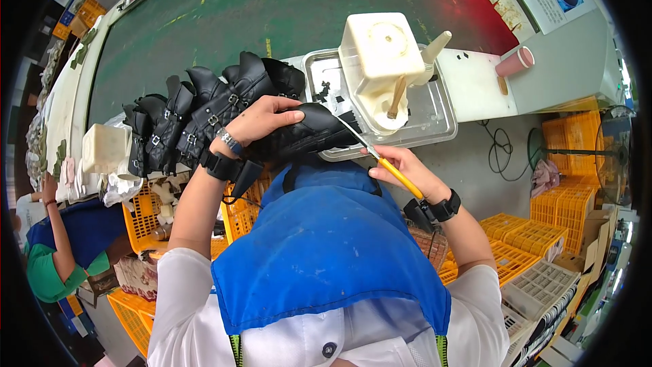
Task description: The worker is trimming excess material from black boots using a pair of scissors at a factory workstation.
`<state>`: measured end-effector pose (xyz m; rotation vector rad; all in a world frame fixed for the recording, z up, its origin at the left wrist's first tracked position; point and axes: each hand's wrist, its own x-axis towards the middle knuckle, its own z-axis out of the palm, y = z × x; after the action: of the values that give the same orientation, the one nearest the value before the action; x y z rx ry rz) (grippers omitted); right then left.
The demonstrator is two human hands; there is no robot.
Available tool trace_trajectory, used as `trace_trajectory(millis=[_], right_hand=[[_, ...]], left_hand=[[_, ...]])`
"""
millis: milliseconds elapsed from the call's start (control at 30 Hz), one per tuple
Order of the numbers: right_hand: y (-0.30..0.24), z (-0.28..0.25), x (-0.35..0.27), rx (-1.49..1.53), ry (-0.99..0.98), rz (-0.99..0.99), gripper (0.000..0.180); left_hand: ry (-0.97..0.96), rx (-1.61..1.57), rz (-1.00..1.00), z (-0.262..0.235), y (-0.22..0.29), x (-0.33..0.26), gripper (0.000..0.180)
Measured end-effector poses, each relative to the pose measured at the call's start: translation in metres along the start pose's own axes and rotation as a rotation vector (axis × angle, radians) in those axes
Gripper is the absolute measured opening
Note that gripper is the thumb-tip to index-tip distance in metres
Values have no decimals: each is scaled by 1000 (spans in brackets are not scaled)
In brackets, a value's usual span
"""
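Observation:
My left hand grips a black leather boot upper, its thumb lying on top and the other fingers partly hidden. In my right hand is a slim tool with a yellow handle and a thin metal shaft. The shaft points up and left, and its tip is at the upper's right end; I cannot tell whether they touch. Left of my left hand, several black buckled boot uppers stand in a row. A white glue pot with a wooden-handled brush stands just beyond my right hand.
A clear plastic tray sits under the pot, with black scraps inside. A pink cup lies to the right. Beyond is a green conveyor belt. Yellow crates fill the right-hand floor. A co-worker's arm shows at left.

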<state>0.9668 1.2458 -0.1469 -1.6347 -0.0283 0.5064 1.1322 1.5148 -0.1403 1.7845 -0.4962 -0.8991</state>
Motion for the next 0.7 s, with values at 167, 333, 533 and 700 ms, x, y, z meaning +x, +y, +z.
trace_trajectory(millis=[167,333,533,700], right_hand=[[2,-2,-1,17,36,19,40],[3,0,0,67,106,50,41],[8,-6,5,69,148,153,41],[33,-13,7,196,330,80,40]], left_hand=[[-13,26,-9,0,-2,8,49],[1,55,9,0,-4,13,49],[38,-9,4,-6,-1,0,50],[146,-134,66,-27,8,-36,46]])
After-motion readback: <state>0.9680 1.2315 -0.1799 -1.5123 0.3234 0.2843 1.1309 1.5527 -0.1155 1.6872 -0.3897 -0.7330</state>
